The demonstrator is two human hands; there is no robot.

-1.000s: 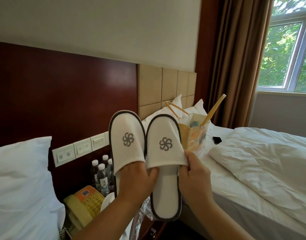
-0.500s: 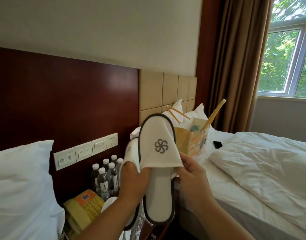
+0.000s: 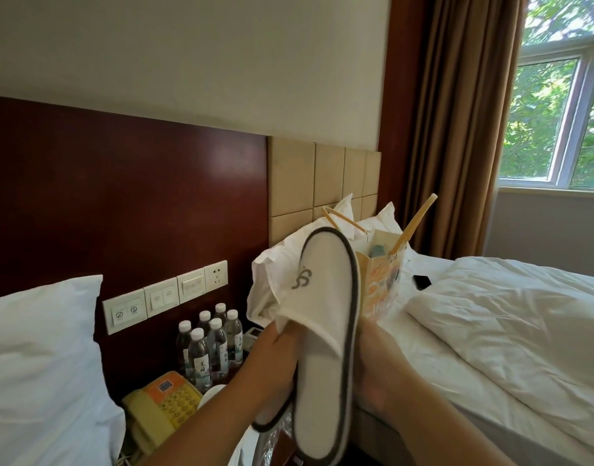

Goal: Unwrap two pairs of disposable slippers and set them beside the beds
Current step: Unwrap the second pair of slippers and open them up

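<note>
Up before the headboard (image 3: pixel 147 210), the left hand (image 3: pixel 272 361) grips both unwrapped slippers (image 3: pixel 326 331), side by side a second ago, now stacked; the right hand (image 3: pixel 378 358) touches their right edge, its grip hidden. This pair seems ready to set down.

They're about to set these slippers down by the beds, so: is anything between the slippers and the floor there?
The slippers, gripped by the left hand, hang over a clear plastic wrapper, with a yellow telephone and water bottles beside it. The floor beside the beds is out of view, so I cannot tell.
</note>
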